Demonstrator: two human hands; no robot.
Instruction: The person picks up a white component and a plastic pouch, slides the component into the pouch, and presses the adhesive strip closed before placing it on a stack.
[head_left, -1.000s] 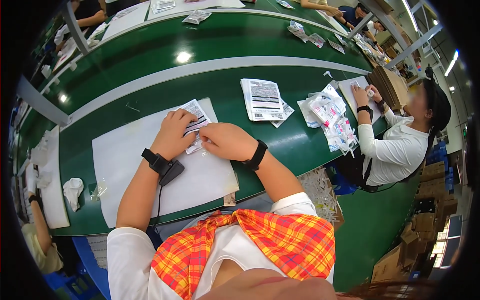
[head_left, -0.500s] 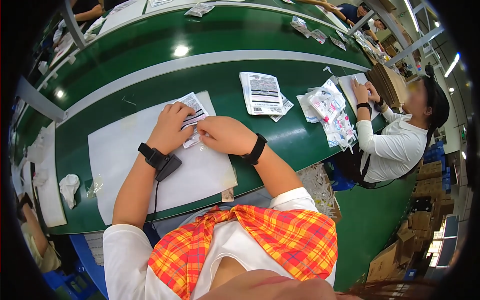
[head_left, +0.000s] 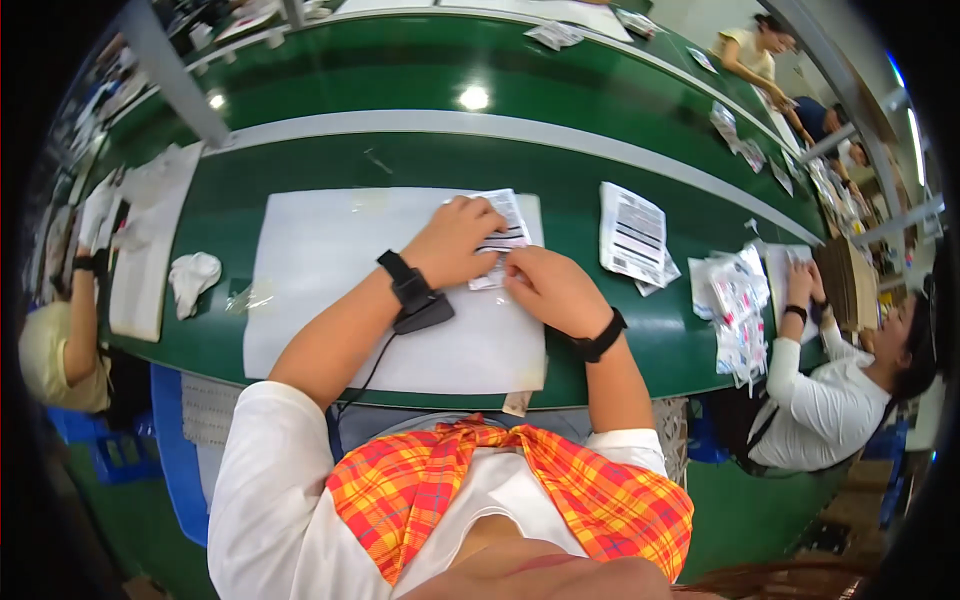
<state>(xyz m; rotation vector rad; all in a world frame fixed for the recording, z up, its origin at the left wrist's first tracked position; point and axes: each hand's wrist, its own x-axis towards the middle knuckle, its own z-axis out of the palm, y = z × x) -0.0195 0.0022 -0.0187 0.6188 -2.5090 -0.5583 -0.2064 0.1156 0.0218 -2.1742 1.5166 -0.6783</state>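
A flat white packet with dark printed stripes lies on a white work mat in front of me. My left hand reaches over its left side, fingers bent onto it and thumb toward the right hand. Curled in a pinch, my right hand is at the packet's lower right edge. The fingertips of both hands are close together and partly hide the packet's lower part. On my left wrist is a black strap with a dark box and a cable; a black band circles the right wrist.
Right of the mat lies a stack of similar printed packets. Beyond it is a heap of white and pink packets, near a co-worker in white. A crumpled white cloth lies left of the mat. Another co-worker sits far left.
The view has turned, so the mat, packets and hands appear farther right and the left co-worker shows more. Both hands stay at the same packet with nearly the same grip.
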